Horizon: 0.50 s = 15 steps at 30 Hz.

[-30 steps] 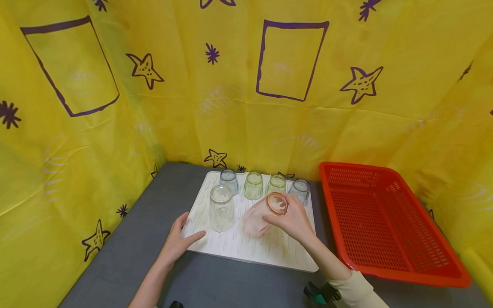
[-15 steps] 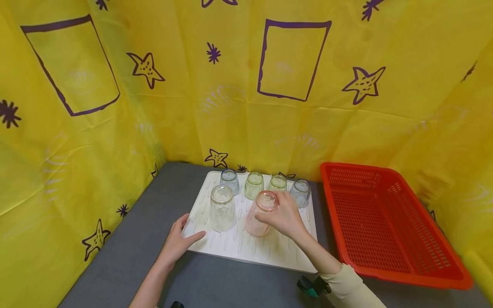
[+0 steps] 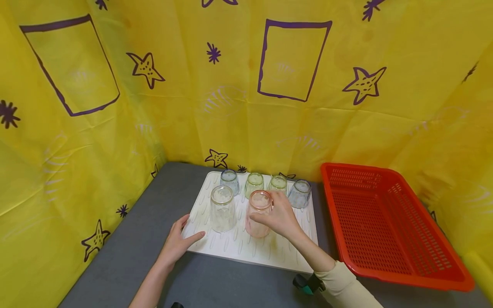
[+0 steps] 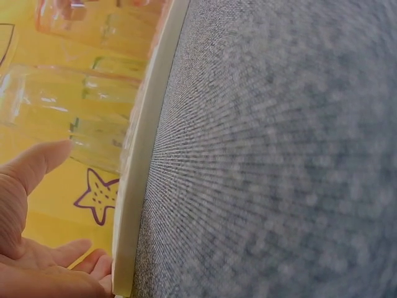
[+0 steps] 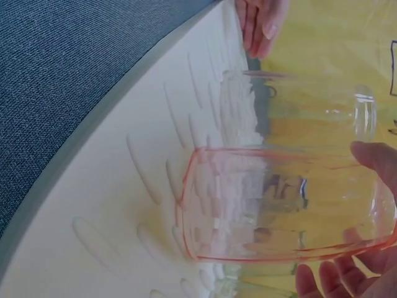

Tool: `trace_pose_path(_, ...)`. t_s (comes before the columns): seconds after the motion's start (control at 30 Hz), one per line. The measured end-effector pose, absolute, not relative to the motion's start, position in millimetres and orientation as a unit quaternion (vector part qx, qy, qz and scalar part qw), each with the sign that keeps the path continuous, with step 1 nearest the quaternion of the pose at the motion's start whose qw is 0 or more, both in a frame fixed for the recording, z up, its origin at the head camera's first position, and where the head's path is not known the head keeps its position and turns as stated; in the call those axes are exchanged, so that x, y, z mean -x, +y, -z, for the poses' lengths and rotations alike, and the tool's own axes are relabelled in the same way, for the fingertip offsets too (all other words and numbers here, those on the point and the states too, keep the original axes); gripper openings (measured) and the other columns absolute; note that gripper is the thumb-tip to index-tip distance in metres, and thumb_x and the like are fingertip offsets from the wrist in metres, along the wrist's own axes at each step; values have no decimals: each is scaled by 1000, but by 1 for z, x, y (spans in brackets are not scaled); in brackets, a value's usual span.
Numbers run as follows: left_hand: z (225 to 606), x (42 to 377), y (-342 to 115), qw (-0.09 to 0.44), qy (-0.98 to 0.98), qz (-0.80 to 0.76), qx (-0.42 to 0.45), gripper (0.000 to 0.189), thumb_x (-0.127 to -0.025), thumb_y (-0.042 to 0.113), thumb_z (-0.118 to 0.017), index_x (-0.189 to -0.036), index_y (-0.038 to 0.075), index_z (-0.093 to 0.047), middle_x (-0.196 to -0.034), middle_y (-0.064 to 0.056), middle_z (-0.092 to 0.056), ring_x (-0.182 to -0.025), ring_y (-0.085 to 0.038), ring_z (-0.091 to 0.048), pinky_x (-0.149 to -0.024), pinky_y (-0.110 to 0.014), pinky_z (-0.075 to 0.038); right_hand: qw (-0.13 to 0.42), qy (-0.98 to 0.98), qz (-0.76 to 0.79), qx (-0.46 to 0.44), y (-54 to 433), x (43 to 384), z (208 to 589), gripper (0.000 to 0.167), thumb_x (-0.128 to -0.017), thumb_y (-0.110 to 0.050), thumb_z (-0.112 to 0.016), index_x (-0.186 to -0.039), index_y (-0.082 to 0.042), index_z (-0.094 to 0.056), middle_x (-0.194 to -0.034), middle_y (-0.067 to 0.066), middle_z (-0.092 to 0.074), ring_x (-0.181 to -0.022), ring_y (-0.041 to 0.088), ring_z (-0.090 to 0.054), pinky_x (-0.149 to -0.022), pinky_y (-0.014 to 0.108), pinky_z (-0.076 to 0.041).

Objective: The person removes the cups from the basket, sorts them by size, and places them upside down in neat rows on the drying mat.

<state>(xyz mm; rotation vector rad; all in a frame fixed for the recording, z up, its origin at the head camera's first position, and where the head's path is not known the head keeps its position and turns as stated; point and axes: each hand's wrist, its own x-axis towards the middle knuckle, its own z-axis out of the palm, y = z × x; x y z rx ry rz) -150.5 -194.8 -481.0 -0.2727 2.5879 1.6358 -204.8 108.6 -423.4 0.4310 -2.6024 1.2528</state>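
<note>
My right hand [image 3: 280,217] holds a tall pink-tinted glass [image 3: 257,226] near its top, thumb on one side and fingers on the other. The pink glass stands upright on a white ridged drying mat [image 3: 281,252]; in the right wrist view its reddish lower edge meets the mat's surface. Left of it, a tall clear glass [image 3: 222,217] stands apart. At the mat's left edge is my left hand [image 3: 178,240], thumb spread over the corner. In the left wrist view, the left fingertips [image 4: 102,264] touch the mat's side.
Along the mat's back stand a blue glass [image 3: 230,183], two green glasses, one being this green glass [image 3: 254,186], and a grey-blue glass [image 3: 300,194]. A red perforated basket [image 3: 335,226] sits to the right on the grey table [image 3: 146,205]. Yellow cloth [image 3: 239,128] hangs behind.
My right hand has brought the pink glass from a tilt to upright, its top swinging left to beside the clear glass. The left hand has stayed at the mat's edge.
</note>
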Motion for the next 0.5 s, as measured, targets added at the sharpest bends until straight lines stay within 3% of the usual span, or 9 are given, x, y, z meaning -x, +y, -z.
trace_pose_path(0.27,480,151,-195,36,838,-537,86,90,-83,30,-78,-149,0,-26,-150,-25,-23,-140,-40,-23,-111,-55,-23,93,-886,-432,-142,110,203,423,71,-63,-35,-90,-121,-4,-61,-121,11,-56,-109,28,-51,-89,45,-44)
trace_pose_path(0.5,482,152,-195,38,840,-534,85,89,-84,32,-77,-149,0,-26,-151,-25,-23,-140,-41,-22,-111,-56,-24,62,-893,-428,-127,124,197,416,77,-70,-45,-85,-132,-11,-55,-127,8,-56,-109,27,-52,-86,44,-46)
